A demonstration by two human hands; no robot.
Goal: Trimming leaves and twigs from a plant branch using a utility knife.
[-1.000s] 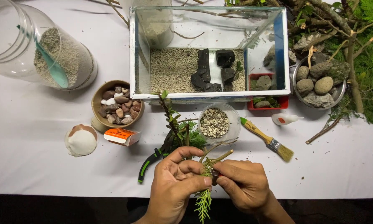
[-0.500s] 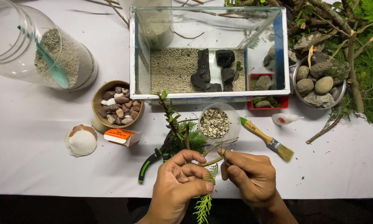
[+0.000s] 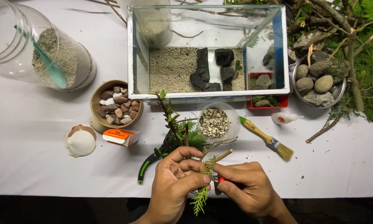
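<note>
My left hand (image 3: 176, 182) pinches a small green conifer sprig (image 3: 202, 195) by its stem near the table's front edge; the feathery tip hangs down below my fingers and a bare twig end sticks up to the right. My right hand (image 3: 246, 186) is closed on a small red-handled tool (image 3: 220, 179), pressed against the sprig's stem. Just behind my hands lie leafy cuttings (image 3: 176, 124) and green-handled pruning shears (image 3: 153, 159). A glass tank (image 3: 207, 52) with gravel and black rocks stands at the back.
A clear cup of gravel (image 3: 214, 123), a paintbrush (image 3: 267, 140), a glue bottle (image 3: 284, 119), a bowl of coloured pebbles (image 3: 117, 108), an orange box (image 3: 121, 136), a white shell-like lump (image 3: 80, 141), a tipped sand jar (image 3: 41, 49), a bowl of stones (image 3: 317, 83), branches at right.
My right hand, which had lifted up to the twig end half a second ago, has come back down to the stem with the red tool showing. The left hand barely moved.
</note>
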